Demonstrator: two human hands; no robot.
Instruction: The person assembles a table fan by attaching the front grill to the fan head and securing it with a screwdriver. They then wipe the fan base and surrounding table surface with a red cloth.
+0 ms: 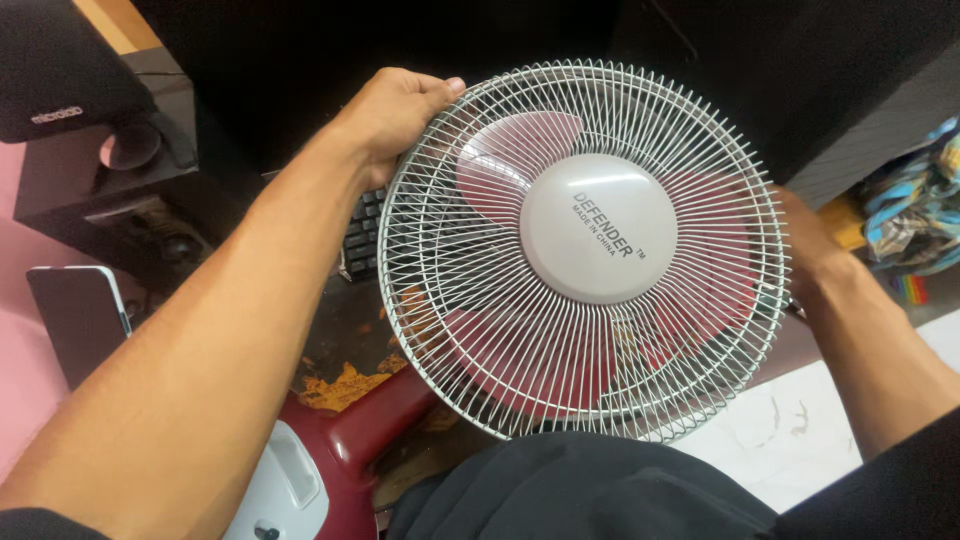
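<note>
Head view, looking down at a fan held face-up between both hands.

- Fan grille (585, 250): round white wire guard with a plain white centre cap (598, 228). Dark red blades (520, 150) visible through the wires.
- Left hand (395, 115): closed on the grille rim at the upper left, fingers curled over the outer edge, thumb on top of the wire ring.
- Right hand (808, 245): at the right edge of the grille, touching the rim. Mostly hidden behind the guard, so cannot tell whether the fingers are clamped or just resting there.
- Fan base (330, 460): dark red and white, sits lower left beneath the left forearm, neck running up toward the grille.
- Black cloth (580, 490) at the bottom edge, just under the grille.
- Keyboard (362, 235): dark, partly hidden behind the grille's left side.
- Black speaker (60, 70) top left, dark tablet-like slab (80, 320) far left.
- Colourful bag (915, 210) at the right edge.
</note>
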